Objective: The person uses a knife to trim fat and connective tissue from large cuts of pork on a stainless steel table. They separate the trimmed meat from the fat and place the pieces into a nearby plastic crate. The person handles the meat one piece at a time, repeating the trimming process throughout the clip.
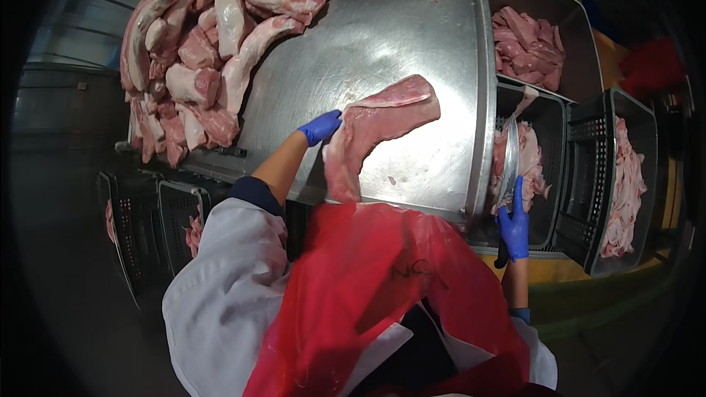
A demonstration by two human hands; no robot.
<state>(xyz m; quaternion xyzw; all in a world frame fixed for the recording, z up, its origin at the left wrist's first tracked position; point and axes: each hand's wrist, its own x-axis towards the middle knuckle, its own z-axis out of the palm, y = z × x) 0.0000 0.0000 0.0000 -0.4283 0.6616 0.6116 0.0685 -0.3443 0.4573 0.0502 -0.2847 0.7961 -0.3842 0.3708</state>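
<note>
A long, bent slab of pork [382, 125] lies on the steel table, its near end reaching the front edge by my red apron. At the slab's left bend, my left hand [321, 129], in a blue glove, grips its edge; the fingertips are partly hidden. Over the black crate [557, 176] to the right, my blue-gloved right hand [515, 228] is closed round a knife [510, 158], index finger stretched along it. The blade points away from me. A pale strip of trimmed fat [526, 101] is by the knife's tip, above more trimmings [531, 158] in the crate.
Many meat pieces [193, 84] are heaped at the table's [368, 29] far left. A bin of lean cuts [528, 48] stands far right, and a crate of pale trimmings [624, 191] right of mine. More crates [176, 213] sit lower left. The table has a raised right rim [482, 88].
</note>
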